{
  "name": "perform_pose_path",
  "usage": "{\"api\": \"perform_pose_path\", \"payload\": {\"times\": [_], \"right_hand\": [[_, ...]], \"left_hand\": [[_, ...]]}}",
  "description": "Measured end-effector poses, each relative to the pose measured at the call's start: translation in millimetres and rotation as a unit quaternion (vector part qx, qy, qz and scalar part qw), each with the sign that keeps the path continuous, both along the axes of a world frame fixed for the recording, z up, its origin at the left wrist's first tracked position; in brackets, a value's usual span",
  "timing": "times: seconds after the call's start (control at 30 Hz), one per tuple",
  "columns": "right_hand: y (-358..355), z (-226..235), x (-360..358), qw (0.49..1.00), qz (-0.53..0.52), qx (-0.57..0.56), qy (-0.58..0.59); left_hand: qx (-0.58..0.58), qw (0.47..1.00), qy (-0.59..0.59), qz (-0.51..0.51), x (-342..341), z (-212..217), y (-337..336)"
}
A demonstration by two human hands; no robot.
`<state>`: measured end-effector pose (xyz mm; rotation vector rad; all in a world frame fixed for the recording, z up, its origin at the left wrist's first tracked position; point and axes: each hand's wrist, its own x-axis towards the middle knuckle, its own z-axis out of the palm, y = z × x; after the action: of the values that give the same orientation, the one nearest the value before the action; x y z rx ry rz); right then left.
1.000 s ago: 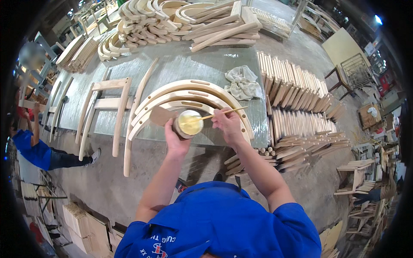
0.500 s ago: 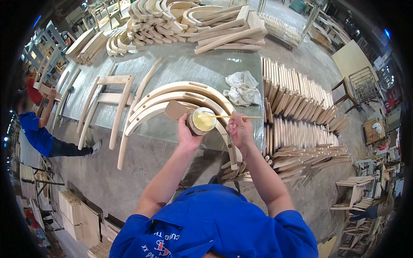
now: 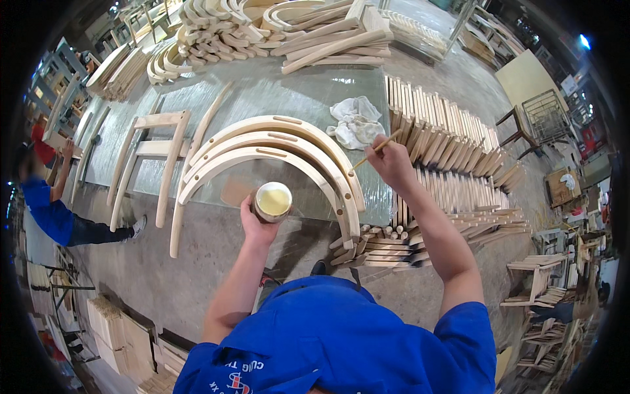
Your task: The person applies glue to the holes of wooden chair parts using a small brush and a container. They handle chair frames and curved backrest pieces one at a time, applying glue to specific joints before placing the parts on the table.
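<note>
My left hand (image 3: 258, 226) is wrapped round a cup (image 3: 274, 201) of pale yellow, glue-like liquid, held upright near the table's front edge. Farther right, my right hand (image 3: 392, 161) pinches a thin wooden stick (image 3: 375, 152). The stick's lower tip is at a small hole toward the right end of the curved wooden parts; whether it touches the wood I cannot tell. These curved wooden parts (image 3: 286, 136), three nested arches with slots on top and round holes, lie on the table beyond the cup.
On the plastic-covered table (image 3: 262, 85) are a chair frame (image 3: 163, 120), a crumpled white cloth (image 3: 356, 121) and piled curved wood (image 3: 223, 33). Stacked wooden sticks (image 3: 436, 118) stand right of it. A person in blue (image 3: 47, 203) is at the far left.
My right hand has lifted the stick out of the cup and carried it right and away, to the arches' right end. My left hand has moved left and nearer with the cup.
</note>
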<state>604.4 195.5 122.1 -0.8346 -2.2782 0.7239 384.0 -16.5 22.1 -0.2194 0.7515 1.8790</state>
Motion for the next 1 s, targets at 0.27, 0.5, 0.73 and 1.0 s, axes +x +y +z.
{"api": "perform_pose_path", "payload": {"times": [0.27,0.5,0.73,1.0], "right_hand": [[14.8,-24.3,-17.2,0.995,0.046,0.042,-0.080],[21.1,-22.4,-27.6,0.994,0.062,0.009,-0.088],[25.5,-25.3,-24.7,0.994,0.043,0.013,-0.095],[25.6,-20.4,-16.9,0.997,-0.002,-0.038,-0.060]], "left_hand": [[-0.047,0.999,0.005,0.026,2.5,11.4,-22.2],[-0.052,0.997,-0.009,0.050,-1.0,7.9,-37.8],[-0.057,0.998,0.007,0.037,3.8,13.8,-32.2],[-0.031,0.999,0.011,-0.003,13.2,20.7,-14.7]]}}
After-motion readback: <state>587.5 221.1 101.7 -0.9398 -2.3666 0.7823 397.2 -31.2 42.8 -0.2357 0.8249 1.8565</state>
